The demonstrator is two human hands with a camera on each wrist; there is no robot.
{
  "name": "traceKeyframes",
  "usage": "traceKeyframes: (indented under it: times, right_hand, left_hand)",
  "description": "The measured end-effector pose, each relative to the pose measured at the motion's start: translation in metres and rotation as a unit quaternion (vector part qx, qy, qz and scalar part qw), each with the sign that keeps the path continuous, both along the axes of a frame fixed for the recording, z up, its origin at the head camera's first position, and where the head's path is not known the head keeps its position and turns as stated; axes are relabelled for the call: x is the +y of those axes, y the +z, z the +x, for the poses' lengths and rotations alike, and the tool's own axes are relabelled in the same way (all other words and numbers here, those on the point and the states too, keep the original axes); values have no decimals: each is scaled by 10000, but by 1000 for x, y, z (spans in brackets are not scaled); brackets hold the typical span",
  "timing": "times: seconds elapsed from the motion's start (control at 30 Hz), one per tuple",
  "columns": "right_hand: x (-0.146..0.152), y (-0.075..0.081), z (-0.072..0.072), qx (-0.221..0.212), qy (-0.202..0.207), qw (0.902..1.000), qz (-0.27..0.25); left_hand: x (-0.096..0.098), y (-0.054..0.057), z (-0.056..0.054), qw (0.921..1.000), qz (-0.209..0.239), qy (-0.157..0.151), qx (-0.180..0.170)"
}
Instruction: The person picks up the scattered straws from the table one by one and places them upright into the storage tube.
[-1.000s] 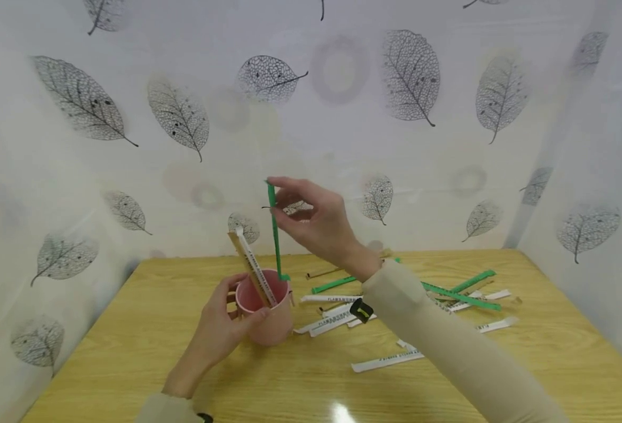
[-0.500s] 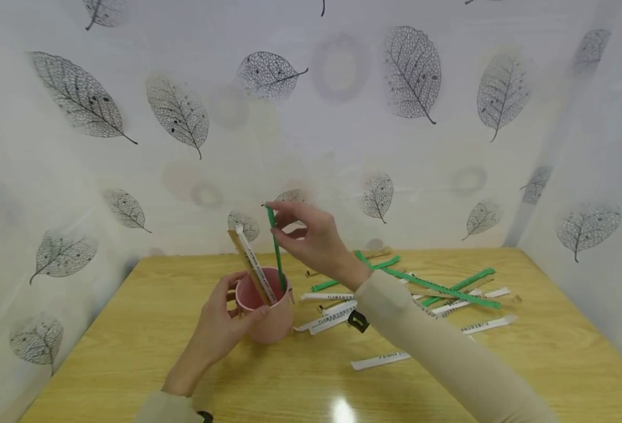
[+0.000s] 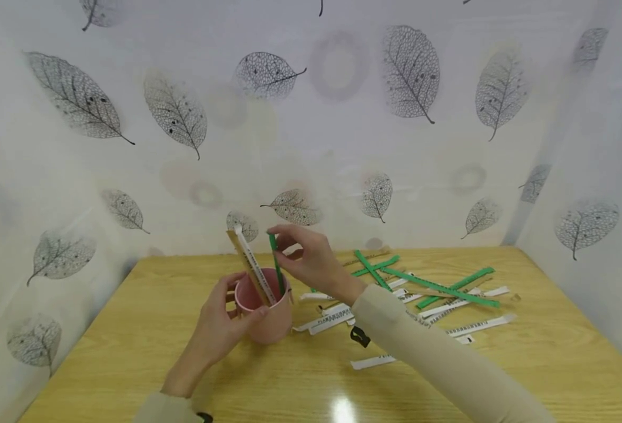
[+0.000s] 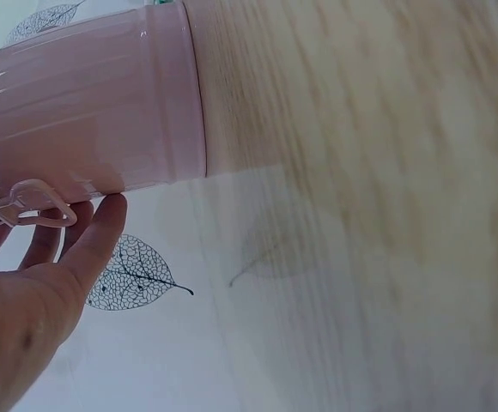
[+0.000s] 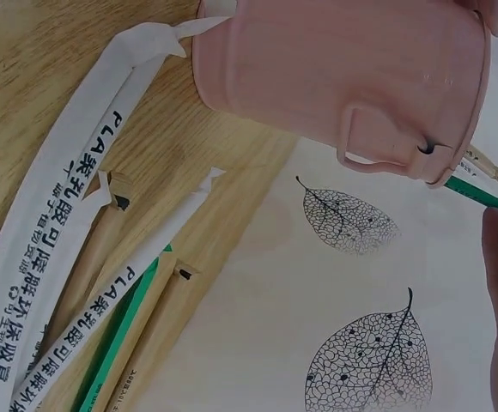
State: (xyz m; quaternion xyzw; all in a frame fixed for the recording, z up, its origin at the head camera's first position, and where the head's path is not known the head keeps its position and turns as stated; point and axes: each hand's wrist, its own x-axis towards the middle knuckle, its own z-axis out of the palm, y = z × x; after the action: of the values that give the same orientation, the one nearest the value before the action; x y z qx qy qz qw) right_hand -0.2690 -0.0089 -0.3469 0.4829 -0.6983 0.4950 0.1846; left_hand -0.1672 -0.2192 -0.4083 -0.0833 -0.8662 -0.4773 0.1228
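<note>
A pink metal bucket (image 3: 270, 326) with small side handles stands on the wooden table, left of centre. My left hand (image 3: 218, 323) grips it round the left side, thumb near the front rim. Above the bucket, my right hand (image 3: 311, 258) pinches the upper part of a green paper-wrapped straw (image 3: 276, 252), whose lower end is inside the bucket. A white wrapped straw (image 3: 250, 258) and a brown wrapped straw (image 3: 242, 255) lean in it towards the left. In the right wrist view, the green straw (image 5: 472, 192) sticks out past the rim.
Right of the bucket lies a loose pile of wrapped straws: green straws (image 3: 443, 286), white straws (image 3: 480, 325) and brown ones, crossing each other. One white straw (image 3: 371, 362) lies nearer the front. A leaf-patterned sheet (image 3: 337, 135) hangs behind and along both sides of the table (image 3: 115, 352).
My right hand has come down with the green straw, lowering it from the rim deeper into the bucket. My left hand has kept its grip on the bucket.
</note>
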Motion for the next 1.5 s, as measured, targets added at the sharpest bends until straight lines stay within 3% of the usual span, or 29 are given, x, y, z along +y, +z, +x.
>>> traceKeyframes:
  times: [0.43,0.77,1.0,1.13,1.2,1.27,1.4,1.5]
  right_hand:
    - [6,2,2,-57,-101,9999,-14]
    - [37,-2,4,-173,-474,9982,321]
    - [73,1,20,-280,-589,9943,842]
    - [96,-1,31,-126,-376,9894,1393]
    - [107,-4,35,17,-177,9816,1899]
    - [116,-9,41,108,89,9673,2531]
    - [131,-21,55,90,489,9224,3831]
    - [138,-29,67,-62,562,8944,4437]
  left_hand:
    - [0,0,1,10000,15,-19,-41]
    - [2,0,3,10000,74,-39,24]
    - [1,1,3,9999,15,-40,105]
    - [0,2,2,9999,26,-44,102]
    - [0,2,2,9999,14,-44,95]
    - [0,2,3,10000,3,-37,87]
    - [-1,1,4,10000,7,-42,71]
    - [0,1,3,10000,30,-65,62]
